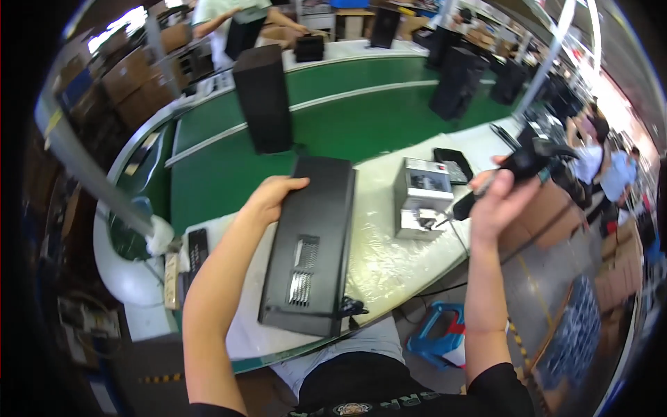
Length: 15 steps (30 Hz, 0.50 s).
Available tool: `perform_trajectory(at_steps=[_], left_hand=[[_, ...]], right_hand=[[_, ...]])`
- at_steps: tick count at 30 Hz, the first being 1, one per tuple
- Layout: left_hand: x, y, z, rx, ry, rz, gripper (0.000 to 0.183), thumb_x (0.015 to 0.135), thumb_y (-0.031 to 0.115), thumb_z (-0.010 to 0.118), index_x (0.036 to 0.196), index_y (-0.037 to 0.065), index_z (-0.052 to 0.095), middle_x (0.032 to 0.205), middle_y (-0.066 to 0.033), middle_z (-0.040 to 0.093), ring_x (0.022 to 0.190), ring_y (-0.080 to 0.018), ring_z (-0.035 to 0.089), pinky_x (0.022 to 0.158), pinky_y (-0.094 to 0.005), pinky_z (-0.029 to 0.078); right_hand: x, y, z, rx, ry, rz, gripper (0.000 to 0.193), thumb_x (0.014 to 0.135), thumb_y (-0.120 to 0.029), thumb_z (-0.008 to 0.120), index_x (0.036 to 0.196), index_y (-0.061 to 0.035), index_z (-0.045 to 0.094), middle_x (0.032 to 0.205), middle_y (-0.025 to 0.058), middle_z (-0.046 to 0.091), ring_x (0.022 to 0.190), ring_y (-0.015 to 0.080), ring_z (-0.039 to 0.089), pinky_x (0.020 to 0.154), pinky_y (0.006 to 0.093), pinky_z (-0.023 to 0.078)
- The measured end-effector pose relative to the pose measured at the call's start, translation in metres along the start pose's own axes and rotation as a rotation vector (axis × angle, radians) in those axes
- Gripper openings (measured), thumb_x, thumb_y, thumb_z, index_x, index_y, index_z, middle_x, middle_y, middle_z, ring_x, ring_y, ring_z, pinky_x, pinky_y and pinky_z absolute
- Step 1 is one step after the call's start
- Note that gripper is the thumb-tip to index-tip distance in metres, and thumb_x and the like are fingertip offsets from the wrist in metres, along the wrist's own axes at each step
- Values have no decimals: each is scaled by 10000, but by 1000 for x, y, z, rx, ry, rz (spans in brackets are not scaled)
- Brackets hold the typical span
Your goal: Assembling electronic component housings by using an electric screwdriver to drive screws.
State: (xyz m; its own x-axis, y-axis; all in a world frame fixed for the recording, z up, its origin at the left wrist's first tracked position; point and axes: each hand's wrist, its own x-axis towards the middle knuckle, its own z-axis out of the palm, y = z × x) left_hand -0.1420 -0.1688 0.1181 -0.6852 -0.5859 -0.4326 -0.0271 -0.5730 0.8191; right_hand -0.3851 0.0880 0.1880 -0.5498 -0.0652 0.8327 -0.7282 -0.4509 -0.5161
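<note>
A long black rectangular cabinet lies on the work table in front of me, with two silvery ribbed patches on its upper face and a dark cable bunched at its near end. My left hand grips its left edge, thumb on top and the other fingers hidden. Away to the right, my right hand holds a black electric screwdriver. Its thin bit points down and left at a small grey screw feeder; whether it touches a screw I cannot tell.
Behind the feeder sits a black tray. Beyond the table runs a green conveyor carrying upright black cabinets. Another person works across it. A metal post stands left; a blue stool is below right.
</note>
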Motion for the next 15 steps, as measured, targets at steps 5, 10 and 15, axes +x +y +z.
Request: perform_trajectory(at_steps=[5, 10, 15], left_hand=[[-76, 46, 54, 163, 161, 478, 393, 853, 57, 646, 1181, -86, 483, 1046, -159, 616, 898, -220, 629, 777, -338, 541], [-110, 9, 110, 485, 439, 1037, 369, 871, 31, 623, 1194, -54, 467, 1117, -127, 584, 1001, -173, 568, 914, -296, 444], [-99, -52, 119, 422, 774, 1168, 395, 848, 22, 674, 1160, -7, 434, 1092, -119, 569, 950, -167, 565, 846, -303, 469]], right_hand=[[-26, 62, -31, 5, 38, 71, 481, 959, -141, 453, 1351, -20, 202, 1118, 159, 519, 615, 139, 542, 569, 265, 480], [-39, 97, -29, 52, -51, -27, 564, 963, -251, 504, 1356, -8, 181, 1144, 143, 509, 653, 139, 550, 603, 273, 486], [-61, 98, -21, 94, -151, 202, 624, 951, -265, 517, 1408, -18, 171, 1150, 118, 523, 639, 96, 502, 586, 250, 477]])
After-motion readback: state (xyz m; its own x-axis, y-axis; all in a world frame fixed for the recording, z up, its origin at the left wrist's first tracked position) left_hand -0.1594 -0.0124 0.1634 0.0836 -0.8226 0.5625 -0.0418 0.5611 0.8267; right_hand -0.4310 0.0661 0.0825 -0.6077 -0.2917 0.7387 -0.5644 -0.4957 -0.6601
